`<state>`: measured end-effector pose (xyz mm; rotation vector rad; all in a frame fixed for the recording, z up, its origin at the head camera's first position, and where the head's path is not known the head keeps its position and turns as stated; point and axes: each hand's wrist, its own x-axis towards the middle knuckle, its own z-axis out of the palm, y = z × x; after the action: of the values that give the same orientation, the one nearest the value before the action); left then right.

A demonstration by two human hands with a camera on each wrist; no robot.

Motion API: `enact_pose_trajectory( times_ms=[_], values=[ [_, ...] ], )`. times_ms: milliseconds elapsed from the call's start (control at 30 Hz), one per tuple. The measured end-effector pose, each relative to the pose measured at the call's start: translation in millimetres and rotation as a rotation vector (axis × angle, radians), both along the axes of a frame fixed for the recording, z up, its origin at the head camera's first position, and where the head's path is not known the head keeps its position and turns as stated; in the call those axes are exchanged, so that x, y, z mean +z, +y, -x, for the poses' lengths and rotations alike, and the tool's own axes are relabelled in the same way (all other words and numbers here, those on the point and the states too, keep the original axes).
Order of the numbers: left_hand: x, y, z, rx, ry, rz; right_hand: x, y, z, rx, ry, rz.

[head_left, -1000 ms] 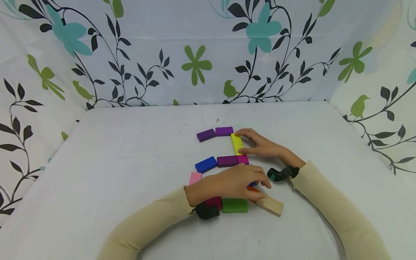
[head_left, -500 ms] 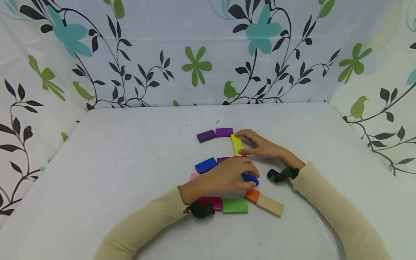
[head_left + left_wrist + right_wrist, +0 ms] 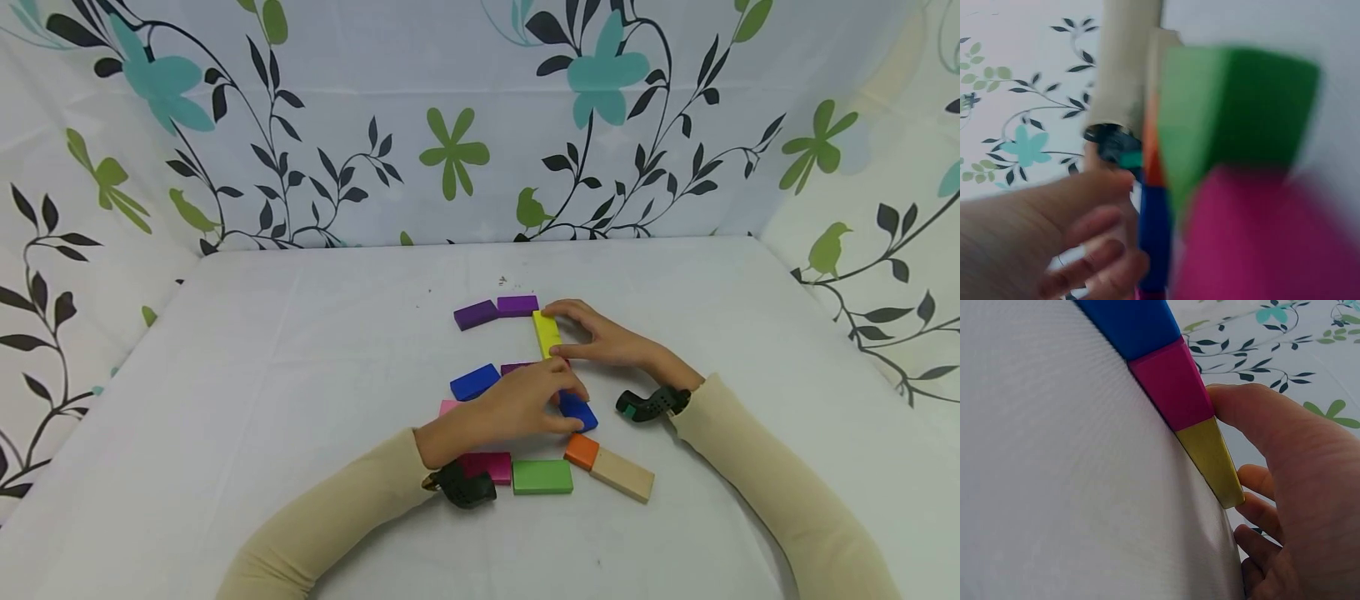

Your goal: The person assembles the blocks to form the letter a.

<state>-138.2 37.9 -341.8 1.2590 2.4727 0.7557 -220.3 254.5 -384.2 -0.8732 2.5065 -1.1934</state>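
Note:
My left hand [image 3: 517, 404] spans a flat blue block [image 3: 579, 412], thumb at its near end and fingers toward its far end. The left wrist view shows the thumb above loosely curled fingers beside this block [image 3: 1155, 237]. Farther back, my right hand [image 3: 607, 333] holds a yellow block [image 3: 546, 333] along its right edge, index fingertip at the far end and thumb near the other. In the right wrist view the yellow block [image 3: 1213, 465] adjoins a magenta block [image 3: 1175, 387], with a blue one beyond. The left hand hides part of the middle row.
Two purple blocks [image 3: 517, 306] lie at the back. Another blue block [image 3: 475, 382] and a partly covered pink block [image 3: 450, 406] are on the left. Nearer stand crimson [image 3: 491, 468], green [image 3: 542, 477], orange [image 3: 581, 452] and plain wood [image 3: 624, 476] blocks on the white cloth [image 3: 300, 375].
My left hand has moved back and left, from the orange and plain wood blocks to the blue one, which has turned slightly. The right hand stays at the yellow block.

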Motion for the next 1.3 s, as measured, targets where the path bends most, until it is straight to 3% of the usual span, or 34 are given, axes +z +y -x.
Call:
enact_pose_trajectory(
  times_ms=[200,833,1300],
  values=[
    [-5.6,1.9,2.6,-0.014,-0.031,-0.005,1.8,0,0.1,0.012,0.006,0.006],
    [-5.4,-2.3,3.9,-0.060,-0.029,0.006,-1.1,0,1.0,0.007,0.001,0.005],
    [10.7,-23.0,-2.4,-0.006,-0.025,0.104,1.1,-3,-0.7,-0.021,-0.018,-0.014]
  ],
)
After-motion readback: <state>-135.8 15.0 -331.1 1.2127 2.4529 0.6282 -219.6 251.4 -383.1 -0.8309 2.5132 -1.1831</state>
